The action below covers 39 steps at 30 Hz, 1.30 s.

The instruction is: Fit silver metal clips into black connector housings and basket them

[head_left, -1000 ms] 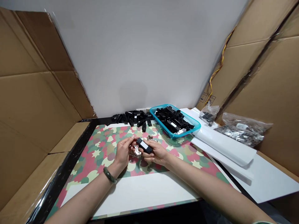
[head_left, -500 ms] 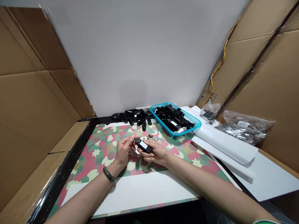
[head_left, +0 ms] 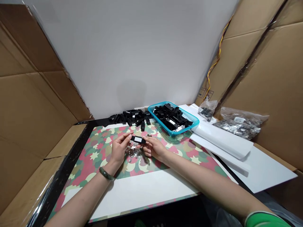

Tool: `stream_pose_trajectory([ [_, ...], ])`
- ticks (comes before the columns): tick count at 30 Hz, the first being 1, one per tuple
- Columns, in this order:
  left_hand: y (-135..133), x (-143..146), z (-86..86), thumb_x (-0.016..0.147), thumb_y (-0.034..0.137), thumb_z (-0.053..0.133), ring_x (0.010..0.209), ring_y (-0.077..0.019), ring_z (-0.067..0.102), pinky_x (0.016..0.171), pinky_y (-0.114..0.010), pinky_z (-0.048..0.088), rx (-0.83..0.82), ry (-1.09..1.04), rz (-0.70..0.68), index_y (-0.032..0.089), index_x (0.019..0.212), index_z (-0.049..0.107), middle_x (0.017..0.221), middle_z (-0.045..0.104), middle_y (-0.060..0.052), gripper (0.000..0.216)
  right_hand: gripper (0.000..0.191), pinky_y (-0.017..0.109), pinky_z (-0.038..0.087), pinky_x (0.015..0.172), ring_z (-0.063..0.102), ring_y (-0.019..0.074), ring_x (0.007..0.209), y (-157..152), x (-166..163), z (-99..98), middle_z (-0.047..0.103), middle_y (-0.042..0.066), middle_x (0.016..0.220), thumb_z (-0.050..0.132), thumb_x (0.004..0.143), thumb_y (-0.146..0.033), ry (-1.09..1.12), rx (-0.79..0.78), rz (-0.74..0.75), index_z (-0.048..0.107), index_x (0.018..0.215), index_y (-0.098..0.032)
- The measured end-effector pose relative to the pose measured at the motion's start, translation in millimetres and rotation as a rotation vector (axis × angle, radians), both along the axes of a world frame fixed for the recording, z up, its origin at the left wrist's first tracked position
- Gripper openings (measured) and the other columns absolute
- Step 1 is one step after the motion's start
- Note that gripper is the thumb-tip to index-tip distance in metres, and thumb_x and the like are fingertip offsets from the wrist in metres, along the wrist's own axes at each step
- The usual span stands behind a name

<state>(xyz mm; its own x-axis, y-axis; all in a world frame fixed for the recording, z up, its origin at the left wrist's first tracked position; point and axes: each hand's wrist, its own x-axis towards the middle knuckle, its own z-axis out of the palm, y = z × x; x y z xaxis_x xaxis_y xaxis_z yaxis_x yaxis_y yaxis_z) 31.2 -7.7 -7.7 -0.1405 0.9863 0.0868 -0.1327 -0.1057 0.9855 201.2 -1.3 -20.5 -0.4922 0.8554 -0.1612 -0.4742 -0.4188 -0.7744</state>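
left hand (head_left: 119, 148): fingers (head_left: 128, 135) closed on one end of the white-labelled black plastic block (head_left: 137, 139)
right hand (head_left: 155, 148): fingers (head_left: 146, 140) pinching its other end, above crumpled silver foil (head_left: 133, 152)
handling: looks light, stiff, kinda slick; I'd hold it by the ends

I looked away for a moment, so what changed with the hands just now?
The black block turned from slanted to nearly level, held between the left hand and right hand, which drew slightly apart above the foil scraps. The blue basket and loose black blocks stayed put.
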Motion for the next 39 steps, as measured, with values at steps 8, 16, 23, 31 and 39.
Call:
stream_pose_trajectory([
  [8, -9, -2, 11.7, 0.072, 0.033, 0.079, 0.096, -0.0254, 0.064, 0.08, -0.036, 0.053, 0.611, 0.691, -0.109, 0.024, 0.104, 0.076, 0.1, 0.07, -0.01, 0.033, 0.046, 0.019, 0.032, 0.032, 0.034, 0.0065, 0.029, 0, -1, -6.7, 0.047, -0.008, 0.039, 0.068, 0.078, -0.061, -0.141, 0.162, 0.043, 0.056, 0.075, -0.017],
  [16, 3, -13, 9.7, 0.078, 0.032, 0.073, 0.08, -0.0227, 0.066, 0.074, -0.034, 0.051, 0.599, 0.713, 0.105, 0.022, 0.091, 0.076, 0.085, 0.072, -0.009, 0.016, 0.025, 0.023, 0.04, 0.053, 0.054, 0.0114, 0.053, 31, 34, 9.6, 0.071, 0.004, 0.074, 0.06, 0.089, -0.038, -0.754, 0.771, -0.39, 0.07, 0.089, -0.016],
  [23, 5, -14, 6.3, 0.078, 0.03, 0.07, 0.081, -0.0238, 0.065, 0.074, -0.035, 0.05, 0.605, 0.762, 0.098, 0.021, 0.087, 0.072, 0.084, 0.071, -0.009, 0.013, 0.009, 0.029, 0.04, 0.068, 0.058, 0.0165, 0.071, 34, 38, 3.2, 0.07, 0.006, 0.082, 0.067, 0.083, -0.014, -1.212, 1.041, -0.207, 0.075, 0.081, -0.018],
  [31, 9, -17, 0.5, 0.08, 0.025, 0.067, 0.083, -0.0238, 0.066, 0.076, -0.035, 0.051, 0.616, 0.825, 0.158, 0.019, 0.09, 0.069, 0.086, 0.071, -0.009, 0.012, 0.007, 0.034, 0.041, 0.076, 0.05, 0.022, 0.09, 12, 19, -0.9, 0.057, 0.007, 0.087, 0.072, 0.084, -0.025, -1.111, 1.424, -0.057, 0.074, 0.083, -0.019],
  [39, 11, -16, -2.7, 0.085, 0.023, 0.062, 0.091, -0.0243, 0.066, 0.08, -0.036, 0.051, 0.649, 0.833, 0.127, 0.019, 0.103, 0.07, 0.096, 0.071, -0.011, 0.02, 0.008, 0.037, 0.039, 0.082, 0.047, 0.023, 0.093, 6, 11, -0.5, 0.059, 0.008, 0.093, 0.075, 0.082, -0.021, -1.299, 1.274, 0.046, 0.072, 0.087, -0.018],
])
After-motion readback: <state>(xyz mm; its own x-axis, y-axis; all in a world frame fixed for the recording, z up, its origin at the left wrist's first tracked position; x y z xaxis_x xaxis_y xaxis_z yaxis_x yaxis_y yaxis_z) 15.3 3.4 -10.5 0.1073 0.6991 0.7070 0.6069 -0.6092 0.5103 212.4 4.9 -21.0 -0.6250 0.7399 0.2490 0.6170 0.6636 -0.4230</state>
